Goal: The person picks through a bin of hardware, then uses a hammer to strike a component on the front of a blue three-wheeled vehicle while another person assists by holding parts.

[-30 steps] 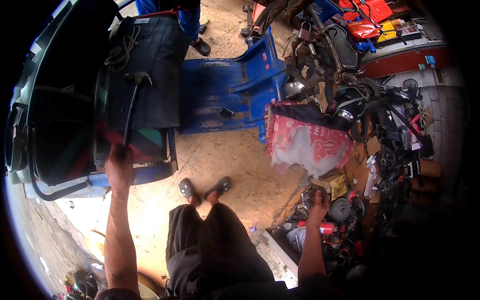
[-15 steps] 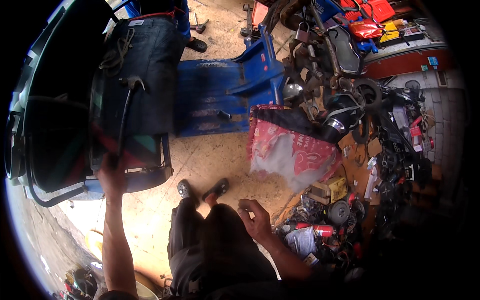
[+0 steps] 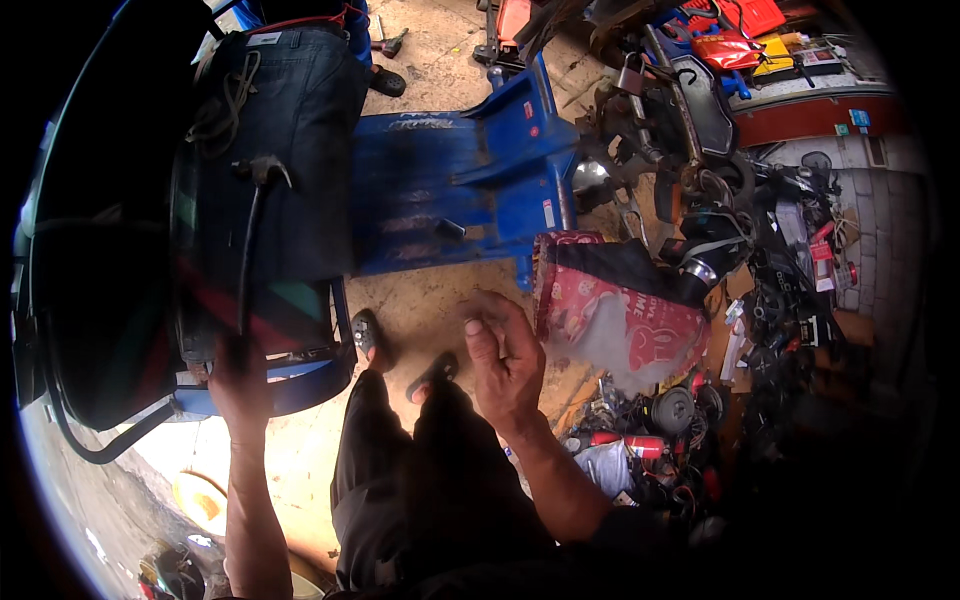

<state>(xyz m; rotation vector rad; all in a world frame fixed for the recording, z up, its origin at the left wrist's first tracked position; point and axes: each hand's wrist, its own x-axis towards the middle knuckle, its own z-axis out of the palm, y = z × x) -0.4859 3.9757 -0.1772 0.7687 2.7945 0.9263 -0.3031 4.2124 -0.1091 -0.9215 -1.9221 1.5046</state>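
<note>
From the head camera we look down on a cluttered workshop floor. Our left hand (image 3: 238, 372) is closed around the lower end of a long dark hammer handle (image 3: 247, 260); the fingers wrap it tightly. The handle runs up and slightly right from the fist, and the hammer head (image 3: 262, 168) lies at its top, against a dark blue cloth (image 3: 285, 130) draped over a seat-like frame. A loop of cord (image 3: 222, 95) hangs on the cloth just left of the hammer head.

Our right hand (image 3: 503, 360) is raised above our knees, palm toward us, fingers loosely curled and apart; it holds nothing that we can make out. It hovers just left of a red printed sack (image 3: 625, 310), not touching it.

Between the two hands we see our dark trousers (image 3: 420, 470) and two sandalled feet (image 3: 368, 335) on the sandy floor (image 3: 420, 300). Beyond the feet stands a blue metal body panel (image 3: 450, 190), scuffed and dusty, with a small black knob on it.

To the right of the sack lies a heap of dark engine parts, cables and hoses (image 3: 720, 230). Near our right forearm sit a round black part (image 3: 675, 405) and a red can (image 3: 610, 440) on its side. At the top right we see red and yellow boxes (image 3: 745, 30) on a ledge. At far left a dark curved rim (image 3: 60, 300) bends round the edge of the view.
</note>
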